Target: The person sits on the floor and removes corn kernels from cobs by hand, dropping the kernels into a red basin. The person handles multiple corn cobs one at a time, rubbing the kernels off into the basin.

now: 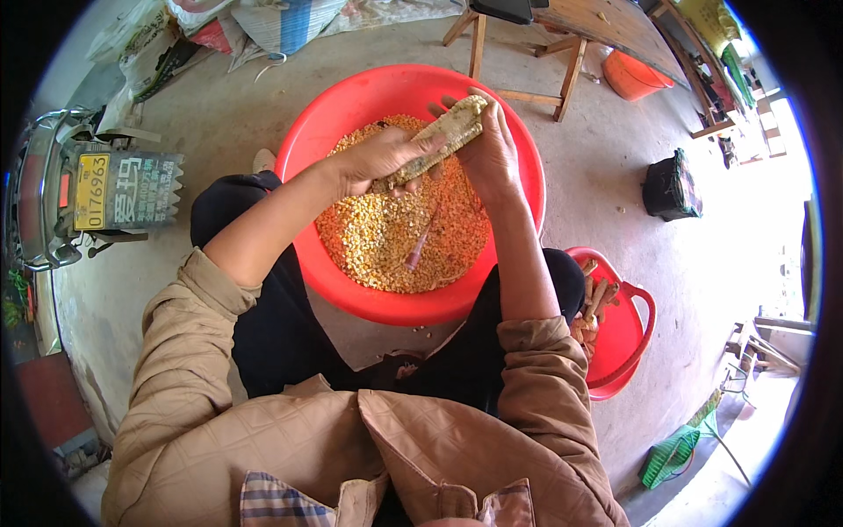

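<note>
Both my hands hold a pale corn cob [444, 141] slantwise over a big red plastic basin [316, 270]. My left hand [382, 158] grips its lower end, with the thumb lying along the top. At the upper end, my right hand [487, 151] is closed round the cob from the right. Few or no kernels show on the visible side. Loose yellow corn kernels [375, 244] fill the bottom of the basin. A pointed tool with a reddish handle [413, 259] lies on them.
A red basket [616, 336] with bare cobs [596, 300] stands by my right knee. Beyond the basin are filled sacks [283, 23] and a wooden table [606, 26]. A black container [672, 188] is at the right, an electric scooter [49, 191] at the left.
</note>
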The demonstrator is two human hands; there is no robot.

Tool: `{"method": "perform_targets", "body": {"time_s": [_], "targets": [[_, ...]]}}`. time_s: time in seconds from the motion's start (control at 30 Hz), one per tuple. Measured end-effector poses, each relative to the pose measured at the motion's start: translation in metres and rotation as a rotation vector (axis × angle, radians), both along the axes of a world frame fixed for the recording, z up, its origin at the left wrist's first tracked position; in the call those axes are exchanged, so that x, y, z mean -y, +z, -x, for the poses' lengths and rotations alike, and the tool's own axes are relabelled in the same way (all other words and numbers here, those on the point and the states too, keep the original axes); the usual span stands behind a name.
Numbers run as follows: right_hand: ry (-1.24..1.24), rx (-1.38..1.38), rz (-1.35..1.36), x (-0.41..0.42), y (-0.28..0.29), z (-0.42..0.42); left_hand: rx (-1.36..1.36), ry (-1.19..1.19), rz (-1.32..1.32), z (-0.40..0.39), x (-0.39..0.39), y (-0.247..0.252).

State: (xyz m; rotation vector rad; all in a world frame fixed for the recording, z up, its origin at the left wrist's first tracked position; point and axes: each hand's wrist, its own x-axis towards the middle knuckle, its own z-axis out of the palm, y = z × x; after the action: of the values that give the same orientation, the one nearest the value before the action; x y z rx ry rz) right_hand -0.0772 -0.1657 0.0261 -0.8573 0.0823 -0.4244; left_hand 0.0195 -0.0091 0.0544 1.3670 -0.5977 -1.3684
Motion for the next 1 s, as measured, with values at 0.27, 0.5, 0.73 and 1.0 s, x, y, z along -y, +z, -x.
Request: {"method": "perform_targets", "body": {"time_s": [0.27, 0.5, 0.73, 1.0], "targets": [[-0.159, -0.119, 0.357, -0.005, -0.011, -0.005, -0.391, 0.029, 0.068, 0.019, -0.005, -0.001], [-0.366, -0.278, 0.296, -0.013, -0.043, -0.018, -0.103, 0.141, -0.023, 0.038, -0.004, -0.017], [-0.32, -0.328, -0.16, -0.022, -0.014, -0.021, 0.335, 0.16, 0.009, 0.034, 0.0, -0.036], [-0.44, -0.302, 0.269, -0.005, -0.045, -0.021, 0.063, 0.115, -0.009, 0.043, 0.003, -0.021]]}}
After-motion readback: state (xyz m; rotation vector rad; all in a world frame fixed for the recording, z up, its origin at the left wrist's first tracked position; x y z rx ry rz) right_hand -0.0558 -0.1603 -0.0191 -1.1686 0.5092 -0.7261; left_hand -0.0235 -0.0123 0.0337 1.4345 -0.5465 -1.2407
